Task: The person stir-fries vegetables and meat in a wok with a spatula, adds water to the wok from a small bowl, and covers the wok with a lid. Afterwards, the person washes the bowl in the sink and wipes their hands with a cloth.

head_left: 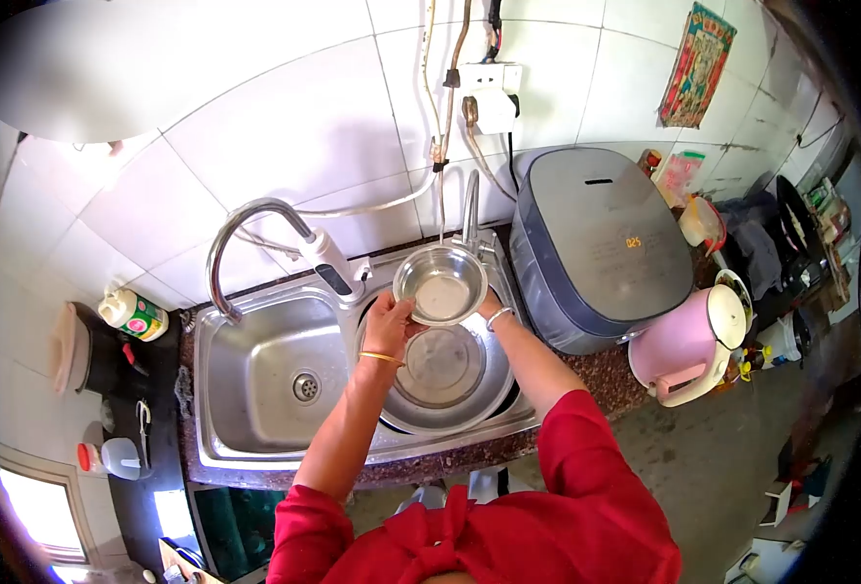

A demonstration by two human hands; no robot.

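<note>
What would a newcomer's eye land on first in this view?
Likely the small steel bowl, held up by both hands, left hand and right hand, over a bigger basin in the right half of the sink. Next, the curved tap arching over the left half, and the grey cooker with the pink kettle on the counter to the right.

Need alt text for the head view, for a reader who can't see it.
Both hands, left hand and right hand, hold a small steel bowl above a larger steel basin in a double sink. A faucet arches left; a grey cooker and pink kettle stand right.
</note>
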